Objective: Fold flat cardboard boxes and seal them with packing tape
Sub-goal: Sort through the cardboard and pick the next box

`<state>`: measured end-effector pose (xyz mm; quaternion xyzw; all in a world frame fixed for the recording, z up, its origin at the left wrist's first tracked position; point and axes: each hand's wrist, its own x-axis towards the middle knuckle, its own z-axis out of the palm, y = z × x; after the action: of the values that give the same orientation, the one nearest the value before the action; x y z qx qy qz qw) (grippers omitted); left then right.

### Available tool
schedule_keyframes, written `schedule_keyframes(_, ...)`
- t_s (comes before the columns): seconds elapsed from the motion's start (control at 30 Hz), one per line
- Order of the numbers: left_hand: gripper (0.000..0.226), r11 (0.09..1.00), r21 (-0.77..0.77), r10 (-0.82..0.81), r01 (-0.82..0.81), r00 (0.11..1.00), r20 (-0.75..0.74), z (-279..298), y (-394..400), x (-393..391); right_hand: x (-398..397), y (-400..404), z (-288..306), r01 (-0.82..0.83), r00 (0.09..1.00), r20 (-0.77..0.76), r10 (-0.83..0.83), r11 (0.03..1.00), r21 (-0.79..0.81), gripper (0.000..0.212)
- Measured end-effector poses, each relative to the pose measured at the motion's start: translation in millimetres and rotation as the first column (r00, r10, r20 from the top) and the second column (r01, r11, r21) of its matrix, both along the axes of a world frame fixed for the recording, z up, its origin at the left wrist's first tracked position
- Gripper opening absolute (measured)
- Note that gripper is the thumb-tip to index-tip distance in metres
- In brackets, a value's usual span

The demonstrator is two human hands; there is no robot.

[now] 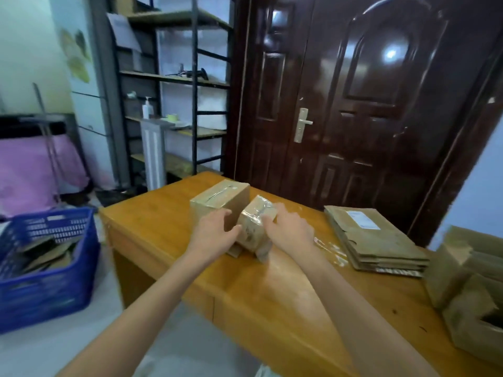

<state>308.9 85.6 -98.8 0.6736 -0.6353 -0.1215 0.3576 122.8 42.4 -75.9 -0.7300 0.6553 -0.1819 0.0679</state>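
The small cardboard box (254, 227) stands tilted on the wooden table (272, 295), near its far edge, between the two hands. Its brown surface is wrapped in glossy clear packing tape, which gives bright reflections along the top face and the upper edges. The near face shows faint dark markings that are too blurred to read. Loose tape or flap ends protrude at its lower corners.

The left hand (215, 235) holds the box's left side, fingers curled against it and thumb toward the near face. The right hand (290, 227) holds the right side, fingers bent over the upper right edge. Both grips are closed on this box.

A larger sealed box (217, 198) stands just behind and to the left, touching or nearly touching the small one; a tape strip runs along its top.

A stack of flat cardboard blanks (381, 246) lies on the right of the table, the uppermost bearing a white label. Folded cartons (468, 289) sit at the far right edge. A blue plastic crate (46, 268) holding cardboard pieces stands on the floor to the left.
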Motion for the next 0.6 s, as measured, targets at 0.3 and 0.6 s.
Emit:
schedule_keyframes(0.3, 0.045, 0.998, 0.021, -0.058, 0.062, 0.984, -0.168, -19.3, -15.0, -21.9, 30.9, -32.6, -15.5, 0.102, 0.983, 0.132, -0.131, 0.974, 0.202, 0.100)
schedule_keyframes(0.6, 0.047, 0.924, -0.183, -0.348, 0.335, 0.937, -0.041, -20.4, -17.1, -71.8, -77.3, 3.0, 12.3, 0.176, 0.784, 0.551, -0.286, 0.954, 0.244, 0.073)
